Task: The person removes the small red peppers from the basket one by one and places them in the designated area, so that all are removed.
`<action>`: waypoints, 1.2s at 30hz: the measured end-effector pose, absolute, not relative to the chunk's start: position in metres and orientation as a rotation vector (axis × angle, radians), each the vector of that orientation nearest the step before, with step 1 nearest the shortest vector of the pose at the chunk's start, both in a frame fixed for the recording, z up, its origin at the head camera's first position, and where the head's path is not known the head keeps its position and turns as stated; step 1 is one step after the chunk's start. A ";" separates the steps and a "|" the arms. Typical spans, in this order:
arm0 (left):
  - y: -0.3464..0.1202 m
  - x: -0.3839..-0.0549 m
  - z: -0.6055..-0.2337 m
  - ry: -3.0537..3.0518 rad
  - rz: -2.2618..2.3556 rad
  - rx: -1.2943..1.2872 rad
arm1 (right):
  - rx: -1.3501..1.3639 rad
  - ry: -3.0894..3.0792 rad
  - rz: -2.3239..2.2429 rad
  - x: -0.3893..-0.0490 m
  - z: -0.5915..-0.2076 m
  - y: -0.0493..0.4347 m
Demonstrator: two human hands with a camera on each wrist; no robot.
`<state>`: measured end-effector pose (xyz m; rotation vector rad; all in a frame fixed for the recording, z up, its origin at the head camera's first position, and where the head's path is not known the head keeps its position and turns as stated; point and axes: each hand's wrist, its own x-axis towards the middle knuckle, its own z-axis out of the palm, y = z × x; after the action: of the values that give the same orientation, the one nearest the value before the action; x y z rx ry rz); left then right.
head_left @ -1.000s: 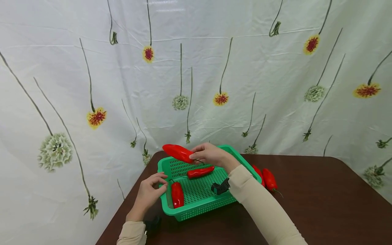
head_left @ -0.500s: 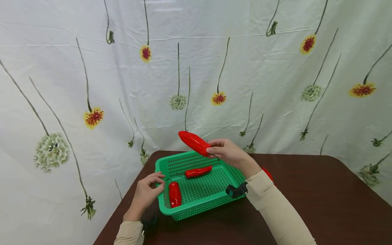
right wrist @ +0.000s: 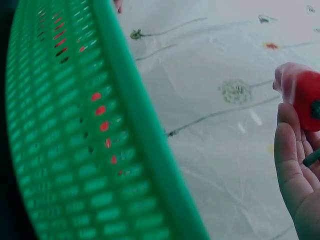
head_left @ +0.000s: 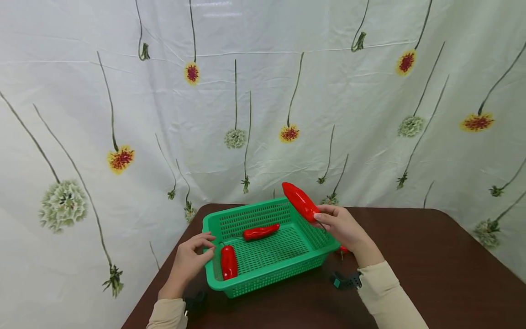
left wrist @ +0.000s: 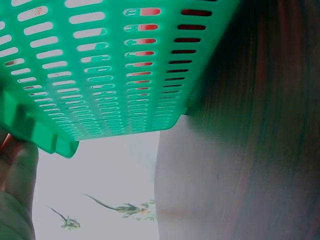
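Note:
A glossy red chili pepper (head_left: 299,200) is held up by my right hand (head_left: 343,227), which pinches it at the stem end above the right end of a green slotted basket (head_left: 279,269). In the right wrist view the pepper (right wrist: 309,97) shows stem-first at the edge. Two more red peppers lie in the basket: one across the back (head_left: 260,232), one along the left side (head_left: 228,262). At the basket's left rim my left hand (head_left: 191,258) rests with loosely bent fingers, thumb and forefinger apart. The left wrist view shows part of that hand (left wrist: 22,185) beside the rim.
The dark brown table (head_left: 419,265) extends to the right of the basket. Another red pepper (head_left: 343,249) lies there, partly hidden behind the right hand. A pale floral cloth (head_left: 361,100) hangs behind the table.
My right hand has moved right with the pepper, from over the basket's middle to its right end, and the pepper has tilted more upright. My left hand stays at the rim.

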<state>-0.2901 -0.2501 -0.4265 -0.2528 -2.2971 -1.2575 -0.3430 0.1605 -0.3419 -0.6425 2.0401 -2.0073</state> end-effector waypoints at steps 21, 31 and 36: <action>-0.262 -0.283 -0.422 -2.379 -1.257 -0.177 | -0.262 2.073 -2.221 -0.349 -0.369 0.228; -0.268 -0.280 -0.422 -2.374 -1.310 -0.181 | -0.165 2.050 -2.253 -0.355 -0.379 0.245; -0.270 -0.279 -0.421 -2.383 -1.285 -0.176 | -0.085 2.054 -2.261 -0.357 -0.385 0.259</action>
<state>-0.2794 -0.2700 -0.4213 -0.1756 -2.3825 -1.2853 -0.3574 0.2593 -0.3853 -0.0845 2.0540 -2.2614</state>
